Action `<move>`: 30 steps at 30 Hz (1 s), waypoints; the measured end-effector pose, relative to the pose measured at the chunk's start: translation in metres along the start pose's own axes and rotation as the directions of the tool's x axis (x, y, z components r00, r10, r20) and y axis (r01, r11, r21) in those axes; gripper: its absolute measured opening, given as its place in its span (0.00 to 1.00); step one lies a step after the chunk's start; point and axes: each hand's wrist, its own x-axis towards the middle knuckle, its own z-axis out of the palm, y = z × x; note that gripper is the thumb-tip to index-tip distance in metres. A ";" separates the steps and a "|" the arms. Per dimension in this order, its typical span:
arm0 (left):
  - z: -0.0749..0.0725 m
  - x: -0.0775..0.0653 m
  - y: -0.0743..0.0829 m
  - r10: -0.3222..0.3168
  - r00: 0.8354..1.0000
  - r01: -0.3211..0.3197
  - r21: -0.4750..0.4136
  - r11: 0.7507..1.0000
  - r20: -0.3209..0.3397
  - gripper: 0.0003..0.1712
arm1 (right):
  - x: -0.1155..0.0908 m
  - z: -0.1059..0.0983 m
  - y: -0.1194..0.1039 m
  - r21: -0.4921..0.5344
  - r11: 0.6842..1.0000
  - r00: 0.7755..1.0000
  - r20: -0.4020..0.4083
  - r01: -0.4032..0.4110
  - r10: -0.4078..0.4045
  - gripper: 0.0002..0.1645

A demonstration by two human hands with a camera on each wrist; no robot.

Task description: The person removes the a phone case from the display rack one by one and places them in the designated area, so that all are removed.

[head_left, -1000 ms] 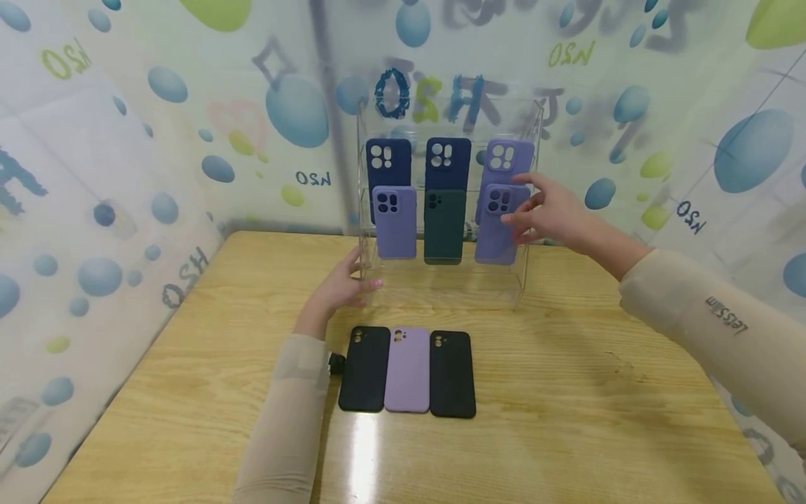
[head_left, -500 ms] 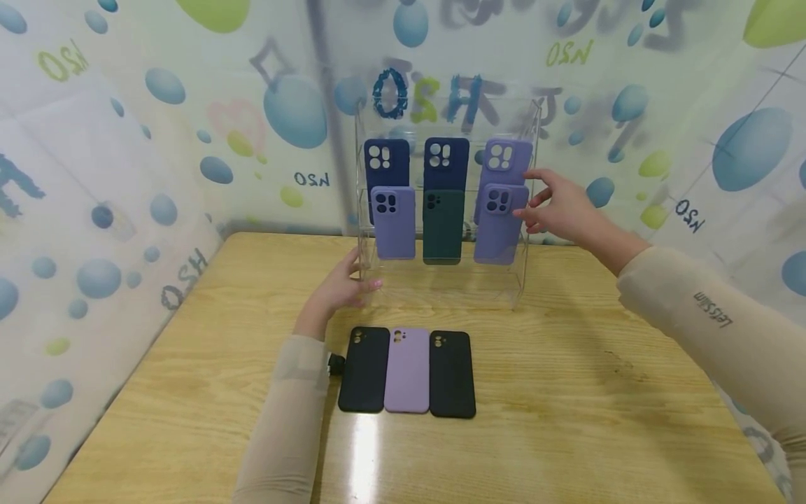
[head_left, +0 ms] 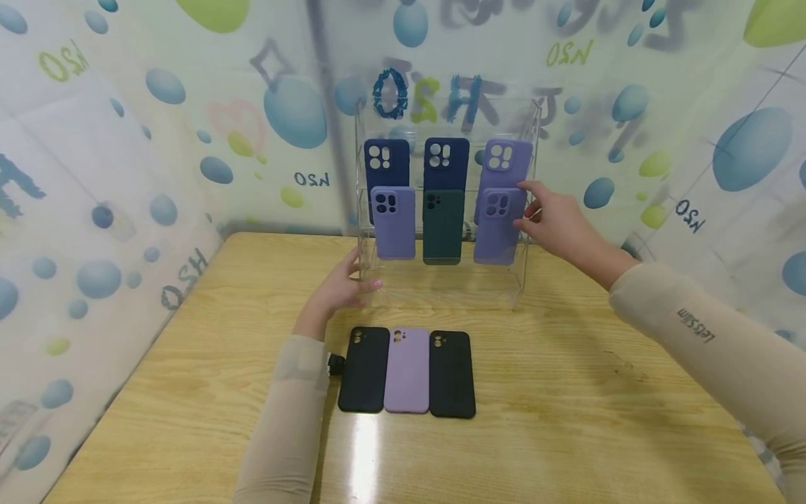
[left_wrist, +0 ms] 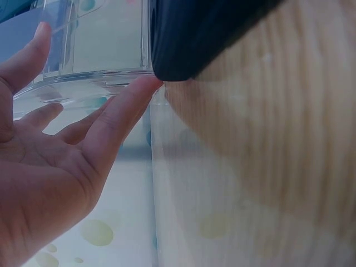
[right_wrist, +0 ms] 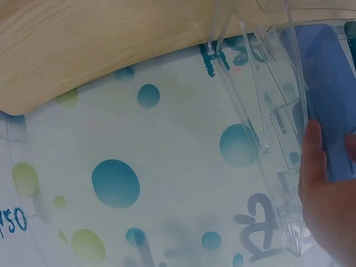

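A clear display stand (head_left: 441, 285) stands upright at the back of the table with several phone cases on its two tiers. My right hand (head_left: 554, 220) is at the right edge of the lower-right purple phone case (head_left: 497, 238). One finger is near its upper corner and another lower down; in the right wrist view a finger (right_wrist: 314, 147) lies along that blue-looking case (right_wrist: 328, 83). At the stand's lower left side, my left hand (head_left: 341, 283) touches it with spread fingers, thumb in front. In the left wrist view those fingers (left_wrist: 119, 111) reach straight along the clear plastic.
Two black phone cases (head_left: 365, 371) (head_left: 452, 374) flank a lilac one (head_left: 407, 371) flat on the wooden table (head_left: 567, 392), in front of the stand. Dark blue cases (head_left: 387, 168) sit behind a green one (head_left: 443, 227) and a purple one (head_left: 395, 227). A patterned backdrop (head_left: 220, 105) closes in behind.
My right hand drew right off the lower-right purple case, then came down slightly against its edge. That case's top now sits a little lower and its camera holes look paler. Left hand unchanged.
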 end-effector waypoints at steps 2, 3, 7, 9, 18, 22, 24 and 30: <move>-0.001 0.000 0.000 0.000 1.000 0.000 -0.002 1.000 -0.001 0.62 | 0.000 0.003 -0.001 0.002 1.000 1.000 -0.026 0.011 -0.011 0.42; -0.001 0.000 0.001 0.001 1.000 -0.001 -0.003 1.000 -0.001 0.62 | 0.000 0.004 -0.002 0.009 1.000 0.999 -0.040 0.017 -0.016 0.41; -0.002 0.000 0.000 0.002 1.000 -0.002 -0.004 1.000 0.001 0.62 | 0.000 0.009 -0.003 0.063 0.997 0.997 -0.077 0.036 -0.031 0.38; -0.002 0.000 0.000 -0.002 1.000 0.002 -0.004 1.000 0.002 0.62 | 0.000 0.013 -0.002 0.096 0.994 0.995 -0.087 0.052 -0.044 0.38; -0.001 -0.001 0.000 -0.007 1.000 0.007 -0.004 1.000 0.006 0.61 | 0.003 0.033 0.002 0.119 0.987 0.994 -0.030 0.106 -0.103 0.54; 0.000 -0.001 0.000 -0.007 1.000 0.007 0.000 1.000 0.005 0.61 | 0.003 0.038 0.003 0.108 0.983 0.989 -0.032 0.150 -0.148 0.58; 0.000 -0.001 -0.001 -0.005 1.000 0.005 0.000 1.000 0.006 0.61 | 0.002 0.039 0.004 0.090 0.978 0.982 -0.054 0.188 -0.184 0.58; -0.001 -0.002 0.000 0.000 1.000 0.000 0.001 1.000 0.000 0.61 | 0.004 0.037 0.004 0.022 0.953 0.949 -0.099 0.302 -0.299 0.55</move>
